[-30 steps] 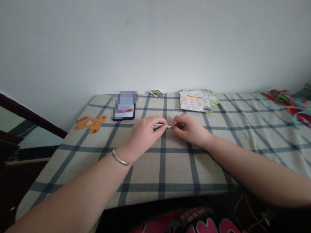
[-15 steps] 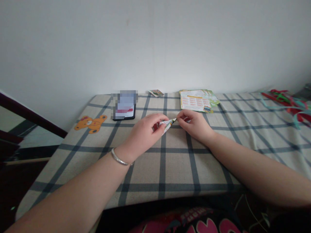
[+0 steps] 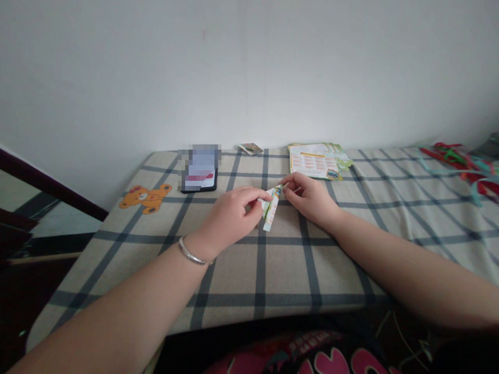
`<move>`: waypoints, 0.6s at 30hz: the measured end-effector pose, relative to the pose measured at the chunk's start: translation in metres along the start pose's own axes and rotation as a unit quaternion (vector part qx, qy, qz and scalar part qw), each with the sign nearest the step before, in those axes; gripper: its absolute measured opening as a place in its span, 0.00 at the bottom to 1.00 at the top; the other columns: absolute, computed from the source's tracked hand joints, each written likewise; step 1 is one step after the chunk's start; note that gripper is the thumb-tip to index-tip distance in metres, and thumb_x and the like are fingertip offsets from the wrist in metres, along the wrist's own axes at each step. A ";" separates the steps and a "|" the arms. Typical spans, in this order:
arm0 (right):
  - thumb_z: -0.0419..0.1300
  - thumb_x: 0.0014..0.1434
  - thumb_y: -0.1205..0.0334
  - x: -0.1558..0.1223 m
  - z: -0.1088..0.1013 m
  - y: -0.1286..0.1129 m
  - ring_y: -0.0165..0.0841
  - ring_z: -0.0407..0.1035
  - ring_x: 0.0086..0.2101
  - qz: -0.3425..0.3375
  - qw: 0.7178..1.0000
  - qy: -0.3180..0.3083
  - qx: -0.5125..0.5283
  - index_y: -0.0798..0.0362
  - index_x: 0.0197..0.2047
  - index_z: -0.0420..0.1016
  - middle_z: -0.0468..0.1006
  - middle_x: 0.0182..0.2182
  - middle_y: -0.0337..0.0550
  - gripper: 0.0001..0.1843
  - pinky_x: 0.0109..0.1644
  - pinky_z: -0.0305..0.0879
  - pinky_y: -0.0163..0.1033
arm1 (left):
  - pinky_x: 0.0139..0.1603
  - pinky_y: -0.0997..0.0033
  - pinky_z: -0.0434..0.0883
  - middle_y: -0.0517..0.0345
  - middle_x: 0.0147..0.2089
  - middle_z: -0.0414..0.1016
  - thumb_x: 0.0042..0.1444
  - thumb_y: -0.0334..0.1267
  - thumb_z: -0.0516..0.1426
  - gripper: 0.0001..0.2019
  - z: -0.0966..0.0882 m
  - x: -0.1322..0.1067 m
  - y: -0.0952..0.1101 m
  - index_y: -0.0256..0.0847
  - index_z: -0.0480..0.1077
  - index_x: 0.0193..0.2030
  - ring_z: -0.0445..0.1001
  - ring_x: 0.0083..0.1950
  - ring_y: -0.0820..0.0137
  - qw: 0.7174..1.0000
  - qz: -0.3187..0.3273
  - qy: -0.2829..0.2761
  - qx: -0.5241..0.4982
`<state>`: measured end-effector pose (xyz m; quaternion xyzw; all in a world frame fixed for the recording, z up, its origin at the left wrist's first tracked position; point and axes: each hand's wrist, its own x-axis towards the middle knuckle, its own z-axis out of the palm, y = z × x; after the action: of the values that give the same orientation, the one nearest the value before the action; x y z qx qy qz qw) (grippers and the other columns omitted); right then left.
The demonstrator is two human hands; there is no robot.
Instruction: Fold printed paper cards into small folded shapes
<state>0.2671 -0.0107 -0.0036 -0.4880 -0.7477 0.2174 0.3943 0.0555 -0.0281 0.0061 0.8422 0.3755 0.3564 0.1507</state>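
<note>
Between my two hands is a small piece of folded printed paper [image 3: 272, 209], white with green and coloured print, one strip of it pointing down toward me. My left hand [image 3: 239, 210], with a silver bangle at the wrist, pinches its left side between thumb and fingers. At the paper's upper right tip, my right hand [image 3: 307, 196] has its thumb and forefinger closed on or right beside the corner; the exact contact is too small to make out. Both hands are just above the checked tablecloth [image 3: 286, 270].
A phone [image 3: 200, 174] with a lit screen lies at the back left, near an orange bear picture [image 3: 146, 198]. Another folded paper piece [image 3: 250, 149] sits by the wall. Printed sheets [image 3: 314, 162] are stacked behind my right hand. Red and green ribbons [image 3: 463, 163] lie far right.
The folded paper has turned, so that more of its printed face and a downward strip now show. My left fingers have shifted slightly; my right hand has moved a little up and left.
</note>
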 end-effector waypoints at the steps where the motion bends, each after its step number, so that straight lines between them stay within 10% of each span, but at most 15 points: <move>1: 0.56 0.57 0.64 0.000 0.000 0.000 0.28 0.64 0.25 -0.001 1.000 0.000 0.003 0.52 0.43 0.71 0.71 0.25 0.35 0.09 0.30 0.62 0.34 | 0.47 0.68 0.72 0.59 0.45 0.79 0.57 0.26 0.52 0.14 0.000 0.000 0.000 0.43 0.74 0.44 0.76 0.44 0.71 1.000 0.001 -0.002 -0.002; 18: 0.56 0.57 0.64 -0.001 -0.002 -0.004 0.30 0.67 0.29 -0.008 1.000 -0.013 -0.006 0.52 0.38 0.69 0.73 0.28 0.38 0.05 0.31 0.62 0.35 | 0.36 0.72 0.68 0.59 0.38 0.75 0.59 0.30 0.53 0.10 -0.002 0.002 0.001 0.43 0.74 0.42 0.72 0.36 0.72 0.997 0.003 -0.035 0.072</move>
<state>0.2664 -0.0137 -0.0002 -0.4818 -0.7580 0.2157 0.3831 0.0554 -0.0272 0.0086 0.8642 0.3917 0.2989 0.1018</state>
